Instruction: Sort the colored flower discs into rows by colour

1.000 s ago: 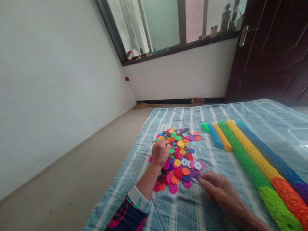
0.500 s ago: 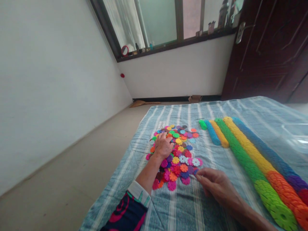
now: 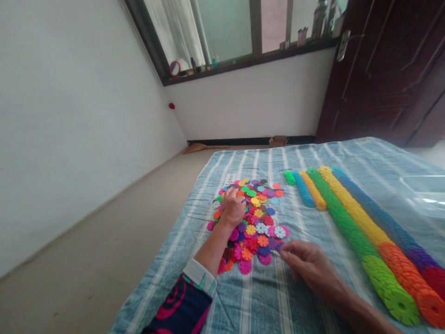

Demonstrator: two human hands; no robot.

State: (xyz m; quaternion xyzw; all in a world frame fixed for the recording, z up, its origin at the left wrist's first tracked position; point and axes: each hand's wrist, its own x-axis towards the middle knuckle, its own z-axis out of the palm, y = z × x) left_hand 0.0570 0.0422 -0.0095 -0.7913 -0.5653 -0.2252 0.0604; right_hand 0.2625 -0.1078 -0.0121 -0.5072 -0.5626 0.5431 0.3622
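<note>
A loose pile of small slotted plastic discs (image 3: 251,229) in many colours lies on the striped cloth (image 3: 257,306). My left hand (image 3: 232,206) rests on the left part of this pile, fingers apart and bent down among the discs; its fingertips are partly hidden. At the pile's right edge, my right hand (image 3: 306,262) has thumb and forefinger pinched at a blue slotted disc (image 3: 280,247). Further right lie long rows of the same discs, a green row (image 3: 347,227), a yellow and orange row (image 3: 358,211) and a blue row (image 3: 375,211) among them, with shorter ones beside them.
A clear plastic box (image 3: 424,192) stands at the far right of the cloth. Beyond the cloth's far edge are a small cardboard box (image 3: 278,141) and a broom (image 3: 196,147) on the floor. A dark red door (image 3: 378,79) is at the back right.
My left hand's fingers have shifted slightly and bend further into the pile. The right hand keeps its pinch in place. The whole view has moved a little.
</note>
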